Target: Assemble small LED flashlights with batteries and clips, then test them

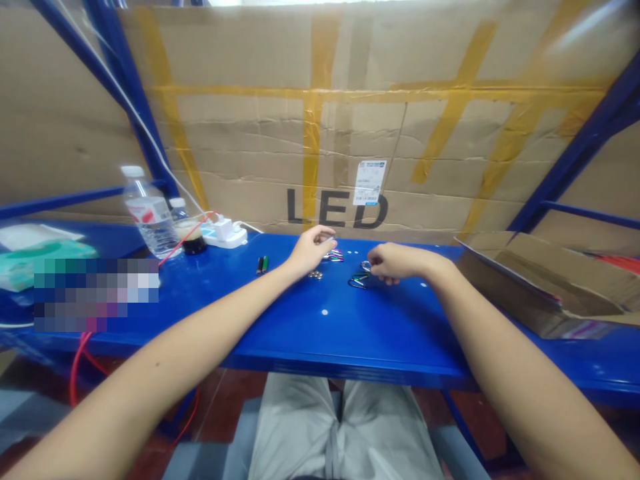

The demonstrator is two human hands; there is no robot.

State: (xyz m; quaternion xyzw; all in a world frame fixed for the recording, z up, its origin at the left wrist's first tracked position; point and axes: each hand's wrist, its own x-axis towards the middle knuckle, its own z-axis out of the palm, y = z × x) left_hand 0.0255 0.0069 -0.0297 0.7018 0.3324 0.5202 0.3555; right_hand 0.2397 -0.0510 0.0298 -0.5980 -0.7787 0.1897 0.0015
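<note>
Both my arms reach out over a blue metal table (320,327). My left hand (311,248) is curled, its fingertips pinched on small coloured metal clips (334,254) near the table's far edge. A small metal ring (315,274) lies just under that hand. My right hand (393,262) is closed in a loose fist, its fingers on a small ring at the top of a dark green carabiner-like clip (357,280) that lies on the table. The two hands are a short way apart.
A taped cardboard wall marked LED (337,208) stands behind the table. At the left are a water bottle (149,215), a dark drink bottle (189,230), a white power strip (226,234) and two lighters (262,265). An open cardboard box (540,280) lies at the right.
</note>
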